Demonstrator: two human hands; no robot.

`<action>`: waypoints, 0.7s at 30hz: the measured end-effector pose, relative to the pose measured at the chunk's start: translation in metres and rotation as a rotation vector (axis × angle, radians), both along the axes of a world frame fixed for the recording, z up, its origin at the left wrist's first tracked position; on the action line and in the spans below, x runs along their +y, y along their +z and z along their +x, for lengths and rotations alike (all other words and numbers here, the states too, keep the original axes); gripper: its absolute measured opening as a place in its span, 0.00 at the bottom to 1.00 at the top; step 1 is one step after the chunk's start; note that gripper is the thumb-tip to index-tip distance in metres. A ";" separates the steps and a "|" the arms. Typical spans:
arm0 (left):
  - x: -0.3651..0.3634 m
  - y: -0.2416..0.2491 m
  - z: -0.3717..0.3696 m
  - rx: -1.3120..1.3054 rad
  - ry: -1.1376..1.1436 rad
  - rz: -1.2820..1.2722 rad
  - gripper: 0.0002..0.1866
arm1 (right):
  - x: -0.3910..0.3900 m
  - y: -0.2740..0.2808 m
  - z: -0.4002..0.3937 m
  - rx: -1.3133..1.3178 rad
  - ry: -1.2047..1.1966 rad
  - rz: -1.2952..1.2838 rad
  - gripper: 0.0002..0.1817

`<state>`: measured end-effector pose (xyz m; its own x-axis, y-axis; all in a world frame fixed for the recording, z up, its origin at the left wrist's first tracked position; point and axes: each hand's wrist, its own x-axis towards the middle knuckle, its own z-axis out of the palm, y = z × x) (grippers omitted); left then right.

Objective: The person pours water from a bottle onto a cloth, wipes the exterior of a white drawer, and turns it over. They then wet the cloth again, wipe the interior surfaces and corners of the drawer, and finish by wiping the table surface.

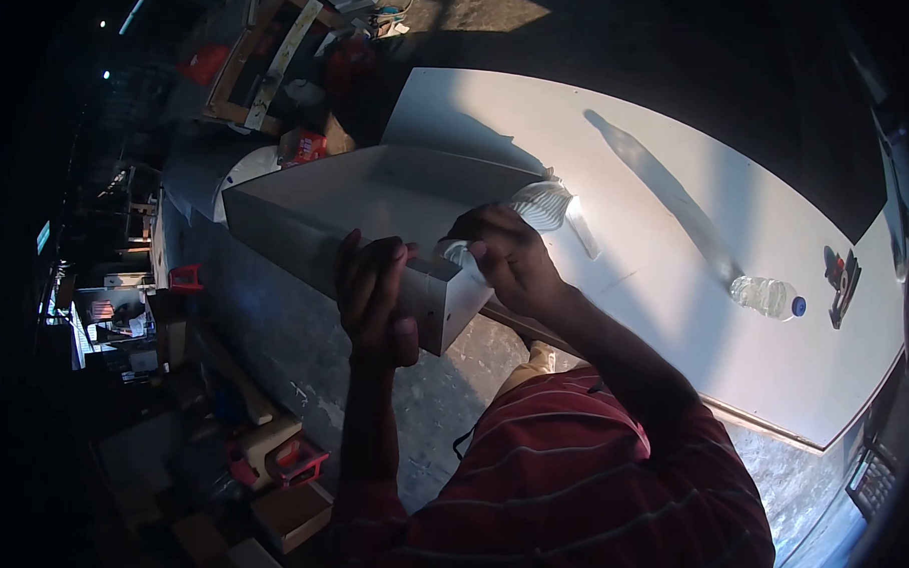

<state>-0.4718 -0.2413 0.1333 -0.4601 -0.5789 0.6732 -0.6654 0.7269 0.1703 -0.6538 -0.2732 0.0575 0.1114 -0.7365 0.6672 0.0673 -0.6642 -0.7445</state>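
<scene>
A long pale open box (286, 240), shaped like a drawer, rests partly on the white table and juts past its near edge. My left hand (376, 291) is wrapped over the box's near wall by the corner. At that same corner my right hand (510, 258) has its fingers pinched together on a curled white strip (456, 252), partly hidden by the fingers. Just beyond my right hand, a loose coil of white banding (543, 205) lies on the tabletop.
The white table (670, 141) fills the right side. On it are a water bottle (767, 297) with a blue cap and a dark hand tool (841, 285). Red stools (298, 461) and a cardboard box (291, 516) stand on the floor at lower left. Wooden frames (272, 62) lean at upper left.
</scene>
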 end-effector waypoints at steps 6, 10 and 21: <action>0.005 -0.004 0.005 -0.016 0.009 -0.025 0.30 | 0.002 -0.004 0.004 0.015 0.034 0.080 0.06; 0.007 -0.006 0.010 -0.022 0.000 -0.040 0.30 | 0.011 0.018 0.008 0.007 0.089 0.014 0.05; -0.001 0.003 0.001 -0.029 -0.012 0.001 0.28 | -0.043 -0.035 -0.004 -0.229 0.141 0.625 0.06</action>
